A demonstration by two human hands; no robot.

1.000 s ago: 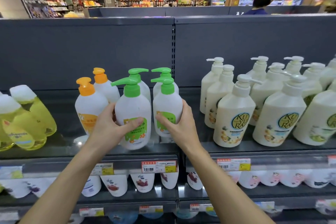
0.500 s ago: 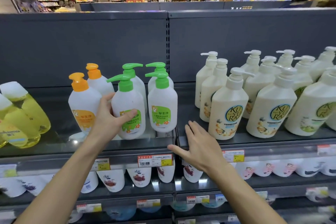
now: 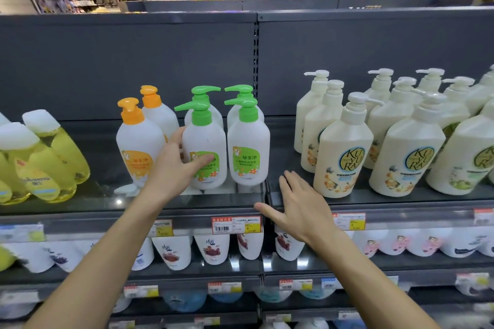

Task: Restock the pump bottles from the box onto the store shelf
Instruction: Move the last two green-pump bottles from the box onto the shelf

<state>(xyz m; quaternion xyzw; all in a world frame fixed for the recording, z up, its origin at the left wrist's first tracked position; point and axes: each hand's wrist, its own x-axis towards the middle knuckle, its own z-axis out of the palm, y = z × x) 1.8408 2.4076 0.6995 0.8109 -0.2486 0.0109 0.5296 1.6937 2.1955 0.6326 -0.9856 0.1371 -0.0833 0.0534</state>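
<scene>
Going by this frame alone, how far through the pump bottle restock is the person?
Done: four green-pump bottles stand upright on the shelf, the front right one standing free. In hand: the left hand grips the front left green-pump bottle; the right hand is open and empty at the shelf edge. Left: unclear, since the box is out of view.

Shelf: dark grey, with a dark grey back panel.
Front green-pump bottle: white body, bright green pump, green label with small orange flowers.
Orange-pump bottle: white body, orange pump, orange label.
Cream bottles: cream body and pump, round yellow-and-teal emblem.
Yellow bottles: clear yellow, white caps.
Price tag: red, white and yellow.
</scene>
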